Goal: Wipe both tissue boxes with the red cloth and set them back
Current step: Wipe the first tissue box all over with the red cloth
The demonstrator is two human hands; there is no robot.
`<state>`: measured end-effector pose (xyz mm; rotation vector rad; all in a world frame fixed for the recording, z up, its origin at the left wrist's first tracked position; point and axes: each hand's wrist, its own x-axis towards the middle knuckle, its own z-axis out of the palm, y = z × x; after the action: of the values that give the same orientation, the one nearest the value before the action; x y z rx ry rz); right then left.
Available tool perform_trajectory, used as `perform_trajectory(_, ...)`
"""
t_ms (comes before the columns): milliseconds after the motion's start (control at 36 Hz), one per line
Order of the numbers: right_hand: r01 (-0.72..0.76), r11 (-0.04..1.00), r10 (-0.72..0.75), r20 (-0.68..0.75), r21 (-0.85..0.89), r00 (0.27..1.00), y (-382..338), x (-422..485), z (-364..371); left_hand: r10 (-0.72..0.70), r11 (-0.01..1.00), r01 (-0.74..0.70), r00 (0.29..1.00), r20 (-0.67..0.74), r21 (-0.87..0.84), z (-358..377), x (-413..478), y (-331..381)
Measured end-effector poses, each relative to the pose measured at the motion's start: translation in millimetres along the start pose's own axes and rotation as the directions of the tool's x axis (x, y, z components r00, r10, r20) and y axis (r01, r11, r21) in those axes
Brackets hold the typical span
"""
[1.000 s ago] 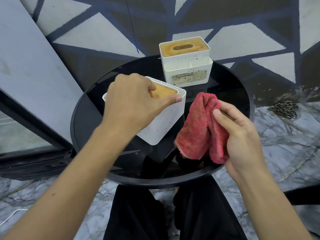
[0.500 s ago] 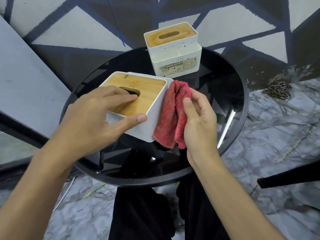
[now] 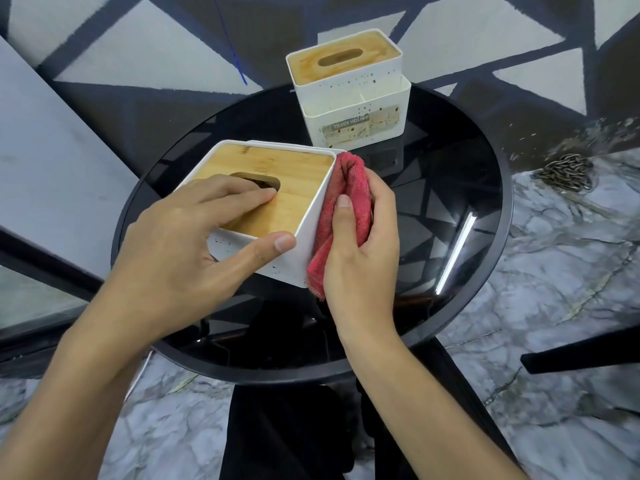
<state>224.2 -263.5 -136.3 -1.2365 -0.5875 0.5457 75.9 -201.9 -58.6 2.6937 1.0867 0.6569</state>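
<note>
Your left hand (image 3: pixel 194 244) grips the white plastic tissue box with a bamboo lid (image 3: pixel 294 181) over the near-left part of the round black glass tabletop (image 3: pixel 485 188). The fingers are curled across the lid to its oval slot and the thumb presses on the near wall. Whether the box's base touches the glass cannot be told. Your right hand (image 3: pixel 360 251) is curled round the folded red terry cloth (image 3: pixel 346 188), thumb on top, holding it flat against the box's right wall. The second white tissue box with a paler wooden lid (image 3: pixel 346 84) stands upright at the tabletop's far edge, well apart from both hands. A metal chain (image 3: pixel 564 171) lies heaped on the marble floor (image 3: pixel 554 306) beyond the right edge.
</note>
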Motion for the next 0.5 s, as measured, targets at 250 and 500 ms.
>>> perform_trajectory(250, 0.058, 0.997, -0.060, 0.037, 0.058, 0.998, -12.0, -11.4, -4.4, 0.009, 1.000, -0.008, 1.000, -0.018, 0.020, 2.3, 3.1, 0.9)
perform_trajectory(500, -0.022, 1.000, 0.022, 0.029, 0.007, 0.999, -7.9, -54.3, 3.4, 0.006, 1.000, -0.006, 1.000, -0.017, 0.022, 3.5, 2.9, -0.2)
